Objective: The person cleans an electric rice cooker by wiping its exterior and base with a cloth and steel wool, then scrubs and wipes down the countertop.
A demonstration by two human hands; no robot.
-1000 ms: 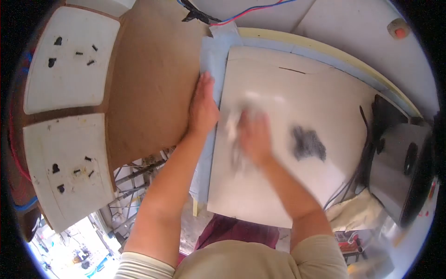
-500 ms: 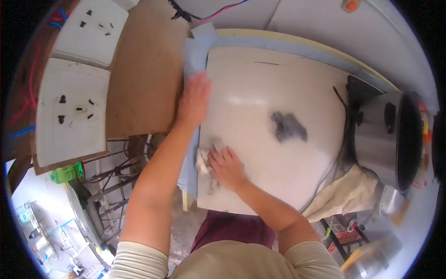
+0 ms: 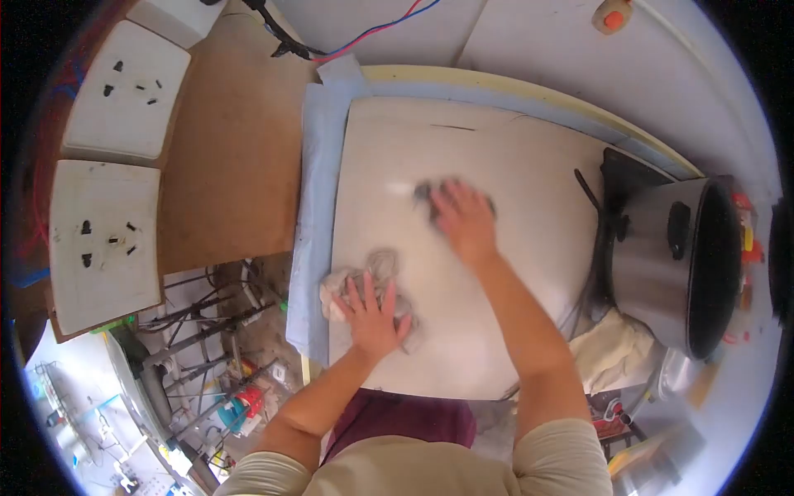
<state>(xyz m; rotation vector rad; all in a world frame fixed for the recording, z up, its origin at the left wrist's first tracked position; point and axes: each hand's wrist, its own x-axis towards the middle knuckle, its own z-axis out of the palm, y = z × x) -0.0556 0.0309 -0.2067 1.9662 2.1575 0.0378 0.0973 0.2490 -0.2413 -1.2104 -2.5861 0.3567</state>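
My left hand [image 3: 376,324] lies with fingers spread on a crumpled beige cloth [image 3: 335,291] near the left edge of a pale board [image 3: 463,331]. Loose grey, stringy material [image 3: 382,263] shows around these fingers. Farther up the board, my right hand [image 3: 467,221] rests over a dark grey, soft-looking clump [image 3: 424,195], its fingers extended and a little apart. Parts of the clump stick out on both sides of that hand; the rest is hidden beneath it. Motion blur softens the right fingers, and the clump's exact kind is unclear.
A large metal pot [image 3: 649,256] lies on its side at the right, beside a beige cloth [image 3: 612,349] and a black cable [image 3: 585,302]. Blue-grey sheeting [image 3: 318,198] borders the board. White power sockets [image 3: 107,244] are mounted on a brown panel [image 3: 236,157] at left.
My left hand has come down from the sheeting onto the beige cloth. My right hand has left that cloth and moved up and right onto the dark clump, which has shifted left. The view has shifted too.
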